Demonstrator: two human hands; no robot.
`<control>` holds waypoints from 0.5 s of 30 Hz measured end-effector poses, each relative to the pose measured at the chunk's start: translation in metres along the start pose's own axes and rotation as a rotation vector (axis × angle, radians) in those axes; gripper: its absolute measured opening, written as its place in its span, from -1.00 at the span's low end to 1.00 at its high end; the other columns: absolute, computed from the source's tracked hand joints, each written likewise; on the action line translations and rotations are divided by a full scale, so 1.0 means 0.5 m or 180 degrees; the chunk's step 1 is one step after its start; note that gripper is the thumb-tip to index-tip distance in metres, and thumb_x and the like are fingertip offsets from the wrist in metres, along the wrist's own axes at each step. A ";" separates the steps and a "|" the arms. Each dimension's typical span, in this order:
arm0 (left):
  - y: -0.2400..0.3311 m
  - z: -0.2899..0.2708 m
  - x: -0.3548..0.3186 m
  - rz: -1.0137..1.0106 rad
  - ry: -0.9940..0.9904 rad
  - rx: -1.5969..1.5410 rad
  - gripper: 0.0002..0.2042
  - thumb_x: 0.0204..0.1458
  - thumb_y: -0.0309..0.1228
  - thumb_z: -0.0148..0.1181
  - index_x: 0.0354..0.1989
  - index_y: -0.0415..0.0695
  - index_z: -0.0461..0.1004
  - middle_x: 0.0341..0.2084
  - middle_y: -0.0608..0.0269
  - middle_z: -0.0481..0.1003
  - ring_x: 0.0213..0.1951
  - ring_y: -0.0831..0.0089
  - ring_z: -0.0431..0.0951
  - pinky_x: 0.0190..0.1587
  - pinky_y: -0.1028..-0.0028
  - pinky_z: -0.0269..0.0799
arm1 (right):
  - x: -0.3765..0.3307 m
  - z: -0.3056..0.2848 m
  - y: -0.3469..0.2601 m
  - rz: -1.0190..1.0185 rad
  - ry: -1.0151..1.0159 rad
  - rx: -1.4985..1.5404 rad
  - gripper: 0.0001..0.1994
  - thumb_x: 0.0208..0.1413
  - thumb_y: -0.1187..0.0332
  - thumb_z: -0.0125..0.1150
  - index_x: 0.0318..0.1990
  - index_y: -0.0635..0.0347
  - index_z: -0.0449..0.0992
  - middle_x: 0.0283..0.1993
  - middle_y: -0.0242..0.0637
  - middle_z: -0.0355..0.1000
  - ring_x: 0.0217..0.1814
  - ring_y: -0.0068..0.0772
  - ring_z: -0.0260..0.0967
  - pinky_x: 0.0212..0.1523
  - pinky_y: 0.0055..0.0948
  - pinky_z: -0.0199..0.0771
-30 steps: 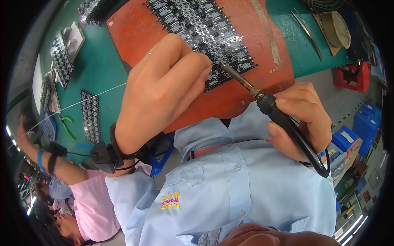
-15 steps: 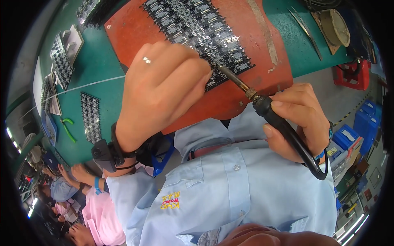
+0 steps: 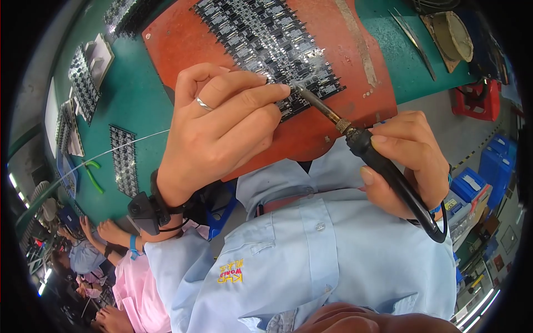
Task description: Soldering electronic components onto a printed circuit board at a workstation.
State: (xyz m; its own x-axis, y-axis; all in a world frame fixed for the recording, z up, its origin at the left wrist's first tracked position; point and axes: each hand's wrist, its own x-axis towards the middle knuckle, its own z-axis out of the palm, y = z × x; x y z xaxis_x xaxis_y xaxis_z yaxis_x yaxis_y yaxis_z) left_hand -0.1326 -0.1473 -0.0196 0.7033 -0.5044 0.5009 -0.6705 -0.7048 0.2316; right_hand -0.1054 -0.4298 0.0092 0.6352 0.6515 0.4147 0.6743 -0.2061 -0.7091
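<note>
My right hand (image 3: 413, 158) grips a black-handled soldering iron (image 3: 386, 169), its metal tip slanting up and left onto the near end of a circuit board panel (image 3: 264, 36). A wisp of pale smoke hangs by the tip. Just left of the tip, my left hand (image 3: 225, 119) is pinched over the board, thumb and fingertips close together. Thin solder wire (image 3: 151, 137) runs from the left into this hand; the end at the fingertips is too small to make out. The panel lies on a reddish-brown mat (image 3: 361, 111).
Metal tweezers (image 3: 413, 41) and a round brownish container (image 3: 452, 38) lie at the far right of the green table (image 3: 150, 161). On the left are another board panel (image 3: 123, 158), green-handled cutters (image 3: 93, 175) and stacked boards (image 3: 84, 83). A co-worker in pink (image 3: 139, 288) sits at lower left.
My left hand has rolled and its fingers have uncurled into a longer pinch nearer the iron tip. The wire has shifted, and smoke now shows. The iron has barely moved.
</note>
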 end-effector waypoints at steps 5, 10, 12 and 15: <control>0.000 0.001 0.000 -0.0030 0.0004 -0.0037 -0.81 -0.29 -0.50 0.37 -0.44 -0.07 0.51 -0.19 0.43 0.63 -0.10 0.42 0.57 -0.02 0.28 0.35 | 0.003 0.003 0.002 -0.0008 0.0021 -0.0012 -0.58 -0.29 0.59 0.44 -0.14 0.33 0.54 -0.25 -0.11 0.55 -0.31 -0.11 0.47 -0.22 -0.25 0.39; 0.003 -0.010 0.002 -0.0070 -0.0114 -0.0091 -0.81 -0.22 -0.55 0.40 -0.41 -0.09 0.53 -0.16 0.32 0.67 -0.10 0.29 0.62 0.01 0.23 0.37 | 0.001 -0.009 0.006 -0.0010 0.0146 0.0038 -0.61 -0.24 0.58 0.44 -0.15 0.35 0.54 -0.25 -0.08 0.55 -0.31 -0.13 0.49 -0.22 -0.27 0.42; 0.003 -0.010 -0.001 -0.0108 -0.0156 -0.0131 -0.80 -0.22 -0.54 0.40 -0.40 -0.08 0.53 -0.14 0.31 0.66 -0.09 0.29 0.61 0.04 0.21 0.35 | 0.003 -0.010 0.009 -0.0005 0.0221 0.0073 -0.62 -0.23 0.58 0.44 -0.15 0.36 0.54 -0.25 -0.07 0.56 -0.31 -0.13 0.50 -0.23 -0.28 0.42; 0.004 -0.019 0.003 -0.0140 -0.0179 -0.0175 -0.80 -0.21 -0.55 0.41 -0.39 -0.10 0.53 -0.16 0.29 0.66 -0.10 0.28 0.62 0.01 0.23 0.37 | 0.011 -0.009 0.014 -0.0021 0.0189 0.0111 -0.64 -0.21 0.57 0.43 -0.16 0.38 0.54 -0.25 -0.05 0.56 -0.31 -0.12 0.51 -0.23 -0.27 0.44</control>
State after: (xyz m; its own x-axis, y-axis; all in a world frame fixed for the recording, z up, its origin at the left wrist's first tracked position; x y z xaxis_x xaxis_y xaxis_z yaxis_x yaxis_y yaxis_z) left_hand -0.1349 -0.1449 -0.0103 0.7434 -0.5019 0.4420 -0.6496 -0.6993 0.2985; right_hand -0.0953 -0.4310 0.0093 0.6527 0.6080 0.4519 0.6657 -0.1756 -0.7253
